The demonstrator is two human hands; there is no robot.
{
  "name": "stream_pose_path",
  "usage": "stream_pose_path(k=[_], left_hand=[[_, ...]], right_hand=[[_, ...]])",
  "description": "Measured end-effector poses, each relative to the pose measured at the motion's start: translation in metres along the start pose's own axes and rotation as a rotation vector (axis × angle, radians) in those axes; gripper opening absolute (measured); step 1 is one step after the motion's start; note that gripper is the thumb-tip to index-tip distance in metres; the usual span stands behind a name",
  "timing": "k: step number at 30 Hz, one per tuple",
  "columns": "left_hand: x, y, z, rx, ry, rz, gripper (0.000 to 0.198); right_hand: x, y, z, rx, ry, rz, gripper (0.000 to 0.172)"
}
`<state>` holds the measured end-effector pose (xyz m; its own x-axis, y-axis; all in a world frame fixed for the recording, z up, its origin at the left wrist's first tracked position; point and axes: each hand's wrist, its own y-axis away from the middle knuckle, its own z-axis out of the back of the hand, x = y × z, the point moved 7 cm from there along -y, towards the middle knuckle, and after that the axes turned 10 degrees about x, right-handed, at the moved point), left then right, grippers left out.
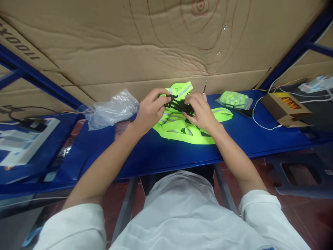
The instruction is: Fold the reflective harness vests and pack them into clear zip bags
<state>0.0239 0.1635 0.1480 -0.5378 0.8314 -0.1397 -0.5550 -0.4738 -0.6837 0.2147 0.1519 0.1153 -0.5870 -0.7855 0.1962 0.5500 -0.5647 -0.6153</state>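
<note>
the left hand (151,109) and right hand (200,111) each pinch one end of the black clip (179,104) and hide part of it. it sits just above the yellow straps (182,127) on the blue table (161,154). behind, a clear bag (111,109) looks blurry.

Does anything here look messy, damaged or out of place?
Nothing broken or spilled. The brown cardboard sheet behind the blue table carries scrawled red pen rings, and a crumpled clear plastic bag lies loose beside the left hand, which with the right hand holds a black plastic buckle on heaped neon-yellow reflective straps.
</note>
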Motion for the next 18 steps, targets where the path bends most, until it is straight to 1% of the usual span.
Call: stream_pose_path(k=[4, 7, 9, 12, 15, 18], left_hand=[[-0.017, -0.020, 0.001, 0.078, 0.046, -0.015, 0.028], [-0.027, -0.030, 0.001, 0.066, 0.043, -0.062, 0.031], [-0.027, -0.034, 0.000, 0.041, 0.060, -0.073, 0.032], [-0.022, -0.044, 0.000, 0.030, 0.104, -0.056, 0.029], [-0.017, -0.056, 0.014, -0.005, 0.113, 0.023, 0.019], [-0.015, -0.068, 0.039, -0.097, 0.099, 0.108, 0.002]], right_hand=[[-0.005, -0.005, 0.011, -0.002, 0.015, -0.050, 0.017], [-0.006, -0.011, 0.020, 0.000, -0.008, -0.059, 0.018], [-0.007, -0.018, 0.026, 0.012, -0.084, -0.049, 0.023], [-0.006, -0.034, 0.036, 0.053, -0.151, -0.030, 0.036], [-0.006, -0.055, 0.055, 0.114, -0.143, -0.034, 0.043], [-0.007, -0.070, 0.080, 0.183, -0.130, -0.056, 0.049]])
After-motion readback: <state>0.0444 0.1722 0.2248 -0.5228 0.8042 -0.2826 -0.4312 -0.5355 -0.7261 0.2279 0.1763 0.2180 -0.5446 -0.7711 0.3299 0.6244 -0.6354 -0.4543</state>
